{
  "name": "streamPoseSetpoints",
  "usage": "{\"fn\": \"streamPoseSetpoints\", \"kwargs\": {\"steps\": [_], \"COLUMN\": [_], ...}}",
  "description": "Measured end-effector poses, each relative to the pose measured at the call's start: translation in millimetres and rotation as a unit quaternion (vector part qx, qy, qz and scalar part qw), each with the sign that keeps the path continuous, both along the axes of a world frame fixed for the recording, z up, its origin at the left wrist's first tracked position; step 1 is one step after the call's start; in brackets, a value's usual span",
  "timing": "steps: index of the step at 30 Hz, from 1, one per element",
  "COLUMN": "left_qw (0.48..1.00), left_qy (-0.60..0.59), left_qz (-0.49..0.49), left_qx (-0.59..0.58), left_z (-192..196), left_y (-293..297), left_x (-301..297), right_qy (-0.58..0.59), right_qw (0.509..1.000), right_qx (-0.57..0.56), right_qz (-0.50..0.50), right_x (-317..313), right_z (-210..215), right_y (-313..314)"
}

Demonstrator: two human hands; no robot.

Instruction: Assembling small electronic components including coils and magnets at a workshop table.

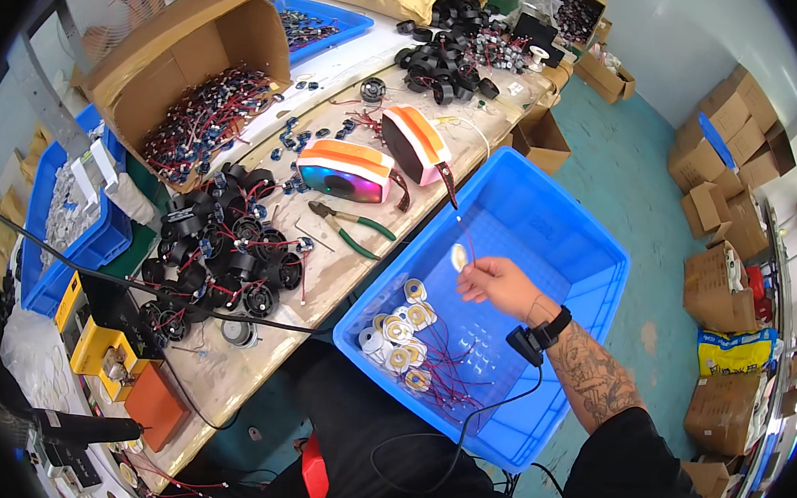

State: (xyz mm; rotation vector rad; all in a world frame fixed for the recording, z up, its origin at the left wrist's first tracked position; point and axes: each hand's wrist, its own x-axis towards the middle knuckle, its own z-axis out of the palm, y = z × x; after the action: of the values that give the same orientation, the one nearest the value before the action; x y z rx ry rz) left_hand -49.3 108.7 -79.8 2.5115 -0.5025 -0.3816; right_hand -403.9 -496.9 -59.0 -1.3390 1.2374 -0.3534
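My right hand (pixel 497 287) is over the blue plastic bin (pixel 595 255), its fingers pinched together. At its fingertips is a small round white disc (pixel 459 257), slightly blurred, with thin dark red wire by it. Below and to the left, inside the bin, lies a pile of similar white and gold discs (pixel 398 335) with red wires (pixel 445 365) trailing over the bin floor. A black strap with a small device (pixel 540 335) and a cable sits around my right wrist. My left hand does not show.
On the workbench, left of the bin, are green-handled cutters (pixel 353 229), two orange-and-white speakers (pixel 344 170) and heaped black round speaker parts (pixel 229 254). Behind stands a cardboard box (pixel 189 55) of wired parts. Cartons (pixel 734 210) line the right wall. A black cable crosses the bench.
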Motion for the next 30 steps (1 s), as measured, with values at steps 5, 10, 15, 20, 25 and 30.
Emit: {"fn": "streamPoseSetpoints", "kwargs": {"steps": [5,10,15,20,25,30], "left_qw": [1.0,1.0,0.999,0.998,0.983,0.964], "left_qy": [-0.005,-0.007,-0.027,-0.051,0.14,0.101], "left_qz": [0.0,0.0,-0.026,0.026,0.046,0.06], "left_qx": [0.007,-0.015,-0.008,0.019,-0.108,-0.239], "left_z": [-3.2,-2.8,-12.7,7.0,1.7,88.2], "left_y": [-0.1,6.4,3.3,10.1,25.9,-46.4], "left_x": [3.2,2.8,5.2,4.8,35.1,79.8], "right_qy": [-0.142,0.04,0.128,0.352,0.029,-0.171], "right_qw": [0.984,0.972,0.935,0.828,0.938,0.88], "right_qx": [0.073,0.082,0.115,-0.086,-0.21,-0.39], "right_qz": [0.084,0.215,0.311,0.428,0.275,0.209], "right_x": [6.4,-16.7,-32.8,29.9,125.5,233.2], "right_z": [-66.0,-125.0,-98.3,-8.8,79.8,161.3], "right_y": [53.1,110.7,103.7,80.6,98.2,163.7]}}
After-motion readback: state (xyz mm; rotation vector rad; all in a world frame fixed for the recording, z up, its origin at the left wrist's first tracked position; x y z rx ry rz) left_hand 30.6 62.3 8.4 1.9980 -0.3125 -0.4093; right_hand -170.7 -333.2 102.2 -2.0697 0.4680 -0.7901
